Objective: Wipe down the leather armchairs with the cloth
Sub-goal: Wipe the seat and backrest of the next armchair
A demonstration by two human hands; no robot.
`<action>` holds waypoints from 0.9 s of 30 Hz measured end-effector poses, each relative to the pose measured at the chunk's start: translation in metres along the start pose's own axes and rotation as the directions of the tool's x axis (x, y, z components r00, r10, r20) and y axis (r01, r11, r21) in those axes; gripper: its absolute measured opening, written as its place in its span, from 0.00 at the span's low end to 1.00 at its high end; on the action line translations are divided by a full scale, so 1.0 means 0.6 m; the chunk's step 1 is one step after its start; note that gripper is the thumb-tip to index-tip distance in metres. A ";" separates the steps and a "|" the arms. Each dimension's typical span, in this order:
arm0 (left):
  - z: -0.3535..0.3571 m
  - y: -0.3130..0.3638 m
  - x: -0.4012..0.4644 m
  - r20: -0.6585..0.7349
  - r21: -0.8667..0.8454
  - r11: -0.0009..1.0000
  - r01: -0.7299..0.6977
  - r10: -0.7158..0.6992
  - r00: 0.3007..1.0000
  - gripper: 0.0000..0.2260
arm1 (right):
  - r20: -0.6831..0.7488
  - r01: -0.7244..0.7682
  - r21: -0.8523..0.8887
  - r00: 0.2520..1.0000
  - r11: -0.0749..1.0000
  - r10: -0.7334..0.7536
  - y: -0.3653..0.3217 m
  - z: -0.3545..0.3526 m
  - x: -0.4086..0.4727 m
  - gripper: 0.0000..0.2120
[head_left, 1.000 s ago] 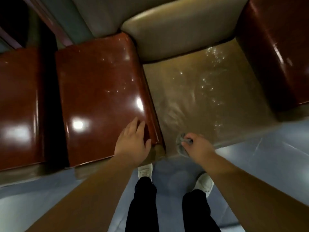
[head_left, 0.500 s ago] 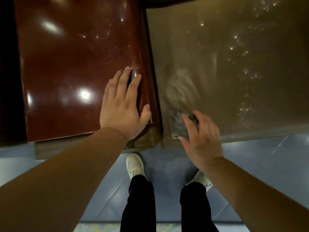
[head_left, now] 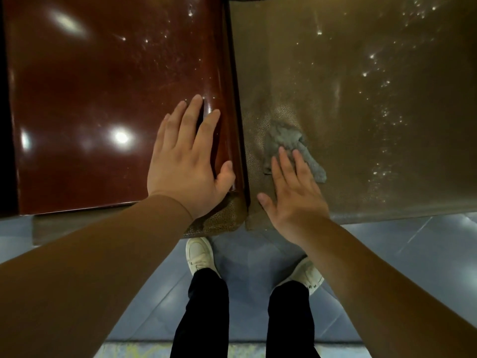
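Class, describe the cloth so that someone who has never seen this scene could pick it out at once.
Start at the olive-brown leather seat beside the glossy reddish-brown armrest. Near the seat's front left corner the right hand lies flat, its fingers pressing down the cloth. It is the only small, grey, crumpled thing there; the leather around it is smooth and shiny.

We see a glossy red-brown armrest [head_left: 103, 99] with white spots of reflected light. The seat [head_left: 361, 99] beside it is olive-brown, with a fine pebbled grain and small bright specks. The cloth [head_left: 286, 140] is grey. The floor [head_left: 400, 254] is blue-grey with thin pale lines. Our shoes [head_left: 198, 254] are white and our trousers [head_left: 204, 313] are black.
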State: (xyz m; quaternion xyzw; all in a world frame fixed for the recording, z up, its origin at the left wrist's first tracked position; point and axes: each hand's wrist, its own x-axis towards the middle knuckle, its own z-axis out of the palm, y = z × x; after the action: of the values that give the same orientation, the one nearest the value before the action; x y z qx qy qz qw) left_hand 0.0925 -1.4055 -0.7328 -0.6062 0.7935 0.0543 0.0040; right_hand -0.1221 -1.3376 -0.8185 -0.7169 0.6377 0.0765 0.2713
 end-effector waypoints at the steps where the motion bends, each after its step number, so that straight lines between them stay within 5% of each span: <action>1: 0.000 0.000 0.000 0.000 0.002 1.000 -0.005 0.005 1.000 0.36 | -0.003 0.012 -0.032 1.000 0.999 -0.012 -0.003 0.006 -0.014 0.39; 6: 0.001 -0.002 -0.001 -0.015 -0.002 1.000 -0.010 0.010 1.000 0.36 | -0.031 0.097 -0.051 0.995 0.994 -0.099 -0.025 0.043 -0.132 0.29; 10: 0.002 -0.002 -0.001 -0.021 -0.008 1.000 -0.016 0.016 1.000 0.37 | -0.201 0.158 0.018 0.968 0.987 -0.151 -0.009 0.048 -0.116 0.18; 19: 0.004 -0.002 -0.001 -0.033 -0.008 1.000 -0.016 0.016 0.999 0.37 | -0.096 -0.081 -0.166 0.993 0.983 0.065 0.020 0.009 0.017 0.39; 27: 0.002 -0.001 -0.001 -0.008 0.017 1.000 -0.008 0.008 1.000 0.37 | -0.044 0.057 -0.210 0.997 0.976 -0.068 0.015 0.061 -0.047 0.38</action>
State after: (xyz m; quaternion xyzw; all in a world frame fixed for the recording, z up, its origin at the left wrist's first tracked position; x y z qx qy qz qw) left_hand 0.0932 -1.4047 -0.7340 -0.6031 0.7963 0.0452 0.0060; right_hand -0.1269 -1.2953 -0.8388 -0.7629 0.6098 0.1164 0.1806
